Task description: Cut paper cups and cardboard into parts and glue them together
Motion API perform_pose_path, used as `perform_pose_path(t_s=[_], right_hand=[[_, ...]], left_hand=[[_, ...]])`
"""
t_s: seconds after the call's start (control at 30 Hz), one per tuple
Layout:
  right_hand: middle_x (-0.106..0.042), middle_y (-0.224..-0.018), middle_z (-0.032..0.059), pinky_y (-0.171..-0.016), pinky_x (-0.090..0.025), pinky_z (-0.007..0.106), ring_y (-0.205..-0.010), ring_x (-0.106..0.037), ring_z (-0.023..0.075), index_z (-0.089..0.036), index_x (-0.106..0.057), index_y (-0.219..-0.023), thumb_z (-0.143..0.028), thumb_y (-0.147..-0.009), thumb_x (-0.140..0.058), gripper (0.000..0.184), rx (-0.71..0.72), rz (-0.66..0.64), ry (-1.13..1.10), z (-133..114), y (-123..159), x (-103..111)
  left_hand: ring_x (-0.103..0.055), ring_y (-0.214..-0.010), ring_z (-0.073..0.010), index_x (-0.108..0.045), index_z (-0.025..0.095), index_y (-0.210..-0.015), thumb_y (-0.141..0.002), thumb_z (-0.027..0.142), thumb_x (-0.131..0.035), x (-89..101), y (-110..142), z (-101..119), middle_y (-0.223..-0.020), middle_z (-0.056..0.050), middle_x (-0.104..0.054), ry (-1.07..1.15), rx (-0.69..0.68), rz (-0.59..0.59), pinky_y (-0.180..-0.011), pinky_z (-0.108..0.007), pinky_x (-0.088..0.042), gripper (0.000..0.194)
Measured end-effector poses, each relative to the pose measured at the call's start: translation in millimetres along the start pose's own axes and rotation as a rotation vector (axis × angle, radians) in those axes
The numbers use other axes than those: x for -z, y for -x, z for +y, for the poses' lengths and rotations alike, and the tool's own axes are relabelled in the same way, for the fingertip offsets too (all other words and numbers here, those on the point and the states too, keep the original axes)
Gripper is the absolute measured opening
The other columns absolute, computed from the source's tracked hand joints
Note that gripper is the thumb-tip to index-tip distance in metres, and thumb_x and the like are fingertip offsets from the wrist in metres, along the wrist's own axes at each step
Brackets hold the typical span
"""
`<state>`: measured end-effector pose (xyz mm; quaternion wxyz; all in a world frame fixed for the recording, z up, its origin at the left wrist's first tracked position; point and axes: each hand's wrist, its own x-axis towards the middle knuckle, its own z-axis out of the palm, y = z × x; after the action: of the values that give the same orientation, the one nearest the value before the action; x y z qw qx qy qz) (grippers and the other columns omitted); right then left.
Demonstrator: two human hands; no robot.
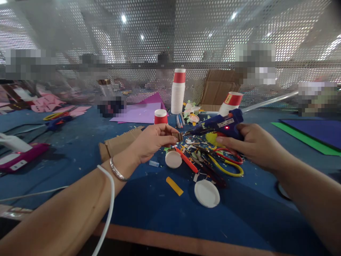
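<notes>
My left hand (pixel 151 141) pinches a small brown cardboard piece (pixel 178 136) above the blue table (pixel 149 209). My right hand (pixel 249 144) is wrapped round a blue hot glue gun (pixel 221 124) with a red light lit on its side. The gun's nozzle points left at the cardboard piece, almost touching it. Below the hands lie paper scraps, yellow-handled scissors (pixel 226 167), red-handled scissors (pixel 230 156) and an orange pen (pixel 188 160).
A red paper cup (pixel 161 116), a tall cup stack (pixel 178 91) and a tilted cup (pixel 231 102) stand behind. Two white lids (pixel 207 193) (pixel 173 159), a yellow glue stick (pixel 174 186), corrugated cardboard (pixel 119 142), purple paper (pixel 140 113) and green sheets (pixel 306 137) lie around. A mesh screen (pixel 170 35) backs the table.
</notes>
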<state>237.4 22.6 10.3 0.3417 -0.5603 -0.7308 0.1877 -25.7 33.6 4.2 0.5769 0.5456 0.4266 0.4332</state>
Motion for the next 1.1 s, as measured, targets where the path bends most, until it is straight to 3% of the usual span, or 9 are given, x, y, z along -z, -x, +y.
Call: perform_pose_path(t_s=[0.1,0.3,1.1], right_hand=[[-0.06,-0.054,0.0039,-0.042,-0.037,0.029,-0.048,-0.051,0.0162,-0.02,-0.057,-0.057,-0.063,-0.067,-0.059,0.045,-0.03,-0.046,0.069,-3.5,-0.3,-1.0],[-0.053,-0.05,0.0017,-0.045,-0.033,0.03,-0.046,-0.044,0.015,-0.023,-0.05,-0.055,-0.065,-0.067,-0.056,0.044,-0.022,-0.016,0.152,-2.0,-1.8,-3.2],[-0.049,-0.049,0.0009,-0.049,-0.03,0.031,-0.044,-0.043,0.0147,-0.024,-0.043,-0.051,-0.061,-0.075,-0.053,0.045,0.086,-0.002,0.246,3.4,-2.4,-4.4]], left_hand=[[-0.059,-0.07,-0.0102,-0.067,0.011,-0.083,-0.067,0.008,-0.075,-0.7,0.9,0.0,-0.077,-0.001,-0.068,-0.003,-0.002,-0.001,-0.07,-0.027,-0.045,0.019],[-0.058,-0.069,-0.0103,-0.067,0.012,-0.084,-0.066,0.01,-0.075,-0.6,1.9,-1.7,-0.078,-0.001,-0.067,-0.027,-0.009,-0.021,-0.068,-0.027,-0.045,0.02],[-0.059,-0.067,-0.0108,-0.066,0.013,-0.085,-0.07,0.012,-0.076,-0.2,0.6,-5.2,-0.074,-0.001,-0.064,-0.022,-0.012,-0.047,-0.066,-0.028,-0.047,0.018]])
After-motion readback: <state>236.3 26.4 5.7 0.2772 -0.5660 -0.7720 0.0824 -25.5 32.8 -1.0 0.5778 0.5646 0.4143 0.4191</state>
